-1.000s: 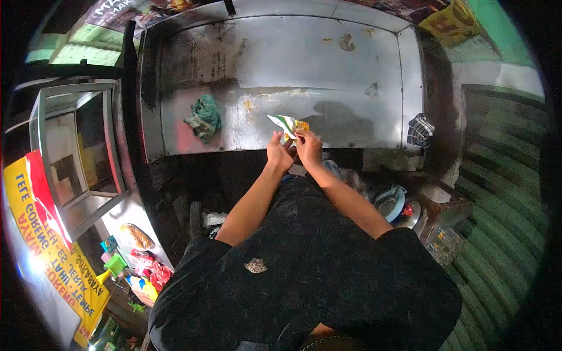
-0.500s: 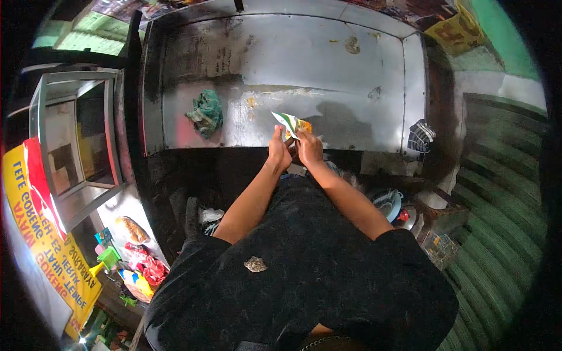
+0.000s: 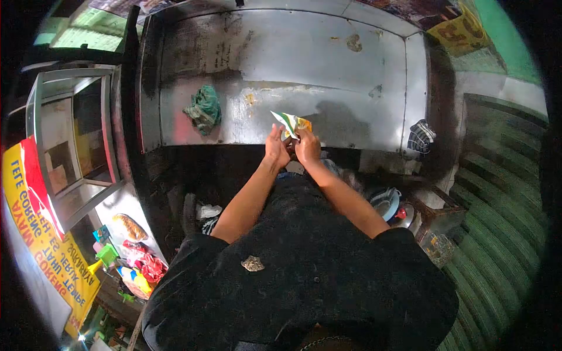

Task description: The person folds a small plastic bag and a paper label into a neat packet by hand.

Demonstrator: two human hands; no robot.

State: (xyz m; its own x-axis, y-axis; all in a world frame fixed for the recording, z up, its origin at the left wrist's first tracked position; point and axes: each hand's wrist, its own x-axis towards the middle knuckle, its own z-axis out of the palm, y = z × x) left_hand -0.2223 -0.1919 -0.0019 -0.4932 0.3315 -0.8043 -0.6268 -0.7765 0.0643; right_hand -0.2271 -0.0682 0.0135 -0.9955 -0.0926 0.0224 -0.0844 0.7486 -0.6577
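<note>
Before my body, a small white, green and orange packet point(image 3: 291, 123) is held up over the near edge of the metal counter point(image 3: 351, 130). My right hand point(image 3: 308, 147) is closed on the packet's right side, with its fingers curled around the lower corner. My left hand point(image 3: 276, 150) is at the packet's lower left, thumb side pointing up along it and other fingers tucked beneath, partly hidden. The packet's pointed white corner sticks up to the left. A crumpled green cloth point(image 3: 204, 110) lies on the counter left of my hands.
A dark checked cloth point(image 3: 420, 137) hangs at the counter's right corner. To the left stand a glass-sided case point(image 3: 76, 146) and a yellow lettered banner point(image 3: 41, 240), with red plastic bags point(image 3: 146, 260) nearby. A light blue basin point(image 3: 384, 203) sits low at my right.
The packet stays in nearly the same place between my hands. My left fingertips have spread slightly apart. The view has shifted a little.
</note>
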